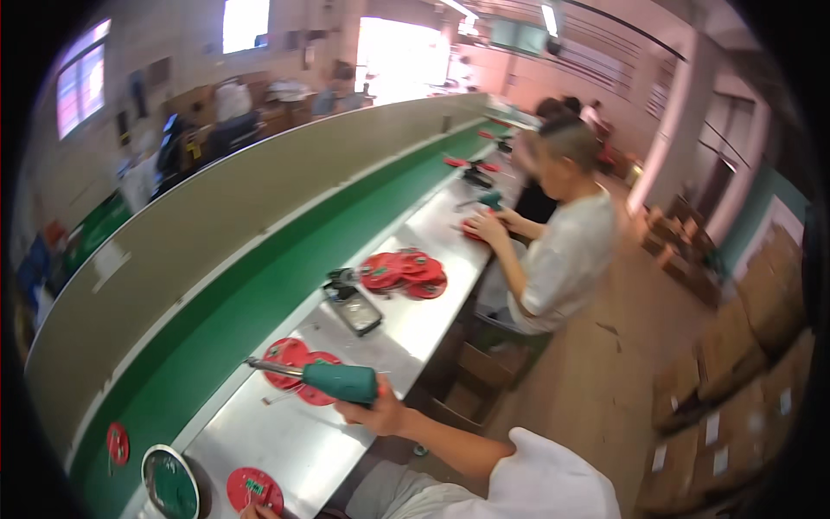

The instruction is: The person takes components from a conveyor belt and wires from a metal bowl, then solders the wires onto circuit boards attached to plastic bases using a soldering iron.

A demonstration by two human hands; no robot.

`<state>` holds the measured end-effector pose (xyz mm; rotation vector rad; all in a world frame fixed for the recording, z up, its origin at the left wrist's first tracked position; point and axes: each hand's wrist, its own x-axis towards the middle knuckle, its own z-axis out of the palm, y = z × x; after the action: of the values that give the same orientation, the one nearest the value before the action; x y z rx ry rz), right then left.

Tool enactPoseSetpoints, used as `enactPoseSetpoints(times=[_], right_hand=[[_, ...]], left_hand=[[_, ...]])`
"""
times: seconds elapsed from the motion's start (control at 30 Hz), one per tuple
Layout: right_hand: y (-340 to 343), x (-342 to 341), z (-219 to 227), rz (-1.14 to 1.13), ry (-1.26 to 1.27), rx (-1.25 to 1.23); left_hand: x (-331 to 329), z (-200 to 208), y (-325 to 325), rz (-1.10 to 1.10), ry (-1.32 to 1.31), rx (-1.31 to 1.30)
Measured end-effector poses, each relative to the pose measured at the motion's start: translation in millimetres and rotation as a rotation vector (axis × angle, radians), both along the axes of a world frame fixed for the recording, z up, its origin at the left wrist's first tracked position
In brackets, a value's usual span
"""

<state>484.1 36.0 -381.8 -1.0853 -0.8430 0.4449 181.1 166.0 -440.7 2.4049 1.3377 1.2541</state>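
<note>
My right hand [378, 415] is wrapped round the teal handle of a soldering iron [339, 381]. Its long metal barrel points left, above two overlapping red discs [285, 353] carrying small green circuit boards. Down at the lower edge, my left hand [252, 512] shows only a few fingertips, closed at the near rim of another red disc [257, 491]. A green board and thin wires sit on that disc. The rest of this hand is cut off by the picture's edge.
A round tin [170, 483] stands left of the near disc; a small red disc [118, 443] lies on the green strip. Farther along the metal bench [402, 333] are a black tray [356, 313] and a red disc pile [402, 272]. A co-worker [562, 233] sits beyond, beside cartons [735, 363].
</note>
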Motion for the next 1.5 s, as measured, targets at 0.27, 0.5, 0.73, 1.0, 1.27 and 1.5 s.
enactPoseSetpoints(times=[0.27, 0.5, 0.73, 1.0, 1.27, 1.5], right_hand=[[-6.3, 17.7, -81.8, -0.054, 0.302, -0.031], [-18.2, 39.4, -94.1, -0.313, 0.343, 0.080], [-3.4, 31.1, -89.2, -0.276, 0.376, 0.159], [11.7, 15.2, -92.6, -0.382, 0.314, 0.168], [-11.1, 28.5, -99.1, -0.483, 0.274, 0.096], [0.8, 18.4, -90.6, -0.385, 0.177, 0.093]], left_hand=[[4.9, 40.5, -2.1, 0.048, 0.077, 0.179], [48.9, 49.9, 54.9, -0.522, 0.392, -0.236], [141.0, 62.1, 114.7, -0.204, 0.196, 0.106], [241.7, 13.8, 114.1, -0.486, 0.351, -0.170], [176.3, 31.5, 92.2, -0.520, 0.127, -0.145], [44.5, 24.5, 89.0, -0.659, 0.199, -0.271]])
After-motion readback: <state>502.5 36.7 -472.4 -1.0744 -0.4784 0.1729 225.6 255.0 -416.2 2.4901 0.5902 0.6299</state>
